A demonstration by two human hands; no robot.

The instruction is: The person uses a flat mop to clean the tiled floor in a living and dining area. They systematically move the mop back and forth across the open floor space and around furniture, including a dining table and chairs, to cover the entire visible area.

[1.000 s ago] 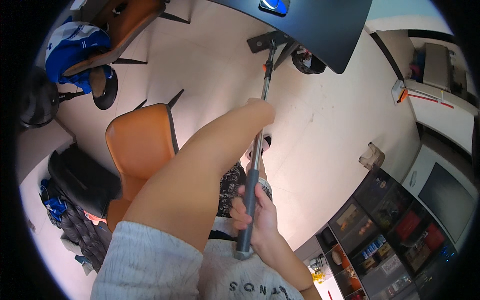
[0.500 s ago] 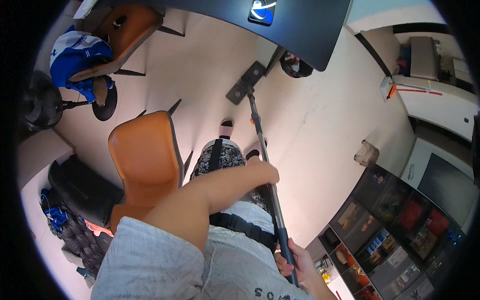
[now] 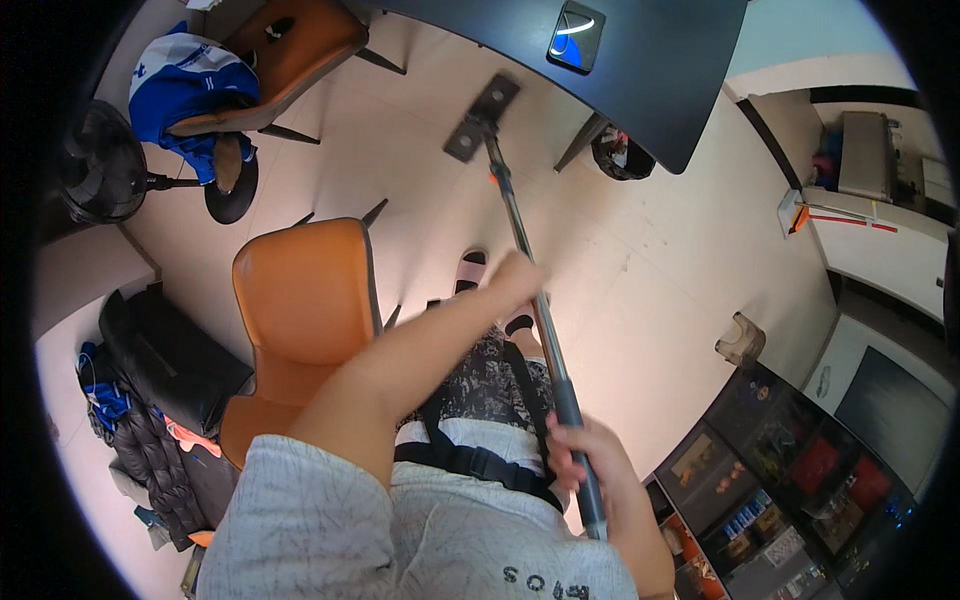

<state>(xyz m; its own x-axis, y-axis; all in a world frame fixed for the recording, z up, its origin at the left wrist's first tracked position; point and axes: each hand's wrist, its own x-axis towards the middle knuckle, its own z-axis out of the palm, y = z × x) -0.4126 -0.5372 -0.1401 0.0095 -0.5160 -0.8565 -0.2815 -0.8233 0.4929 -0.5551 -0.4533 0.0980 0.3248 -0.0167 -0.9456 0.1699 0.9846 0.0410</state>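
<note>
From my remote seat, I read across from the left. The orange chair (image 3: 305, 290) stands to the left of the left hand, beside that forearm. One slippered foot (image 3: 472, 268) is on the floor just left of the same hand. Ahead of it and slightly left lies the flat mop head (image 3: 482, 117), set slantwise to the pole, its far end tipped rightward.

The left hand (image 3: 517, 278) is blurred, but I make out a fist closed around the pole (image 3: 552, 350). That long axis, I judge, governs everything: it runs from the mop head, ahead and left, back under the left fist to the right hand, near the body. So the left hand is nearer the head, the right nearer the butt.

The right hand (image 3: 592, 458) has its fingers curled about the dark grip (image 3: 568, 402). Ahead of it I see a bagged bin (image 3: 625, 155) beneath the dark table (image 3: 660, 85); well off to its right, a small stool (image 3: 740, 340).
</note>
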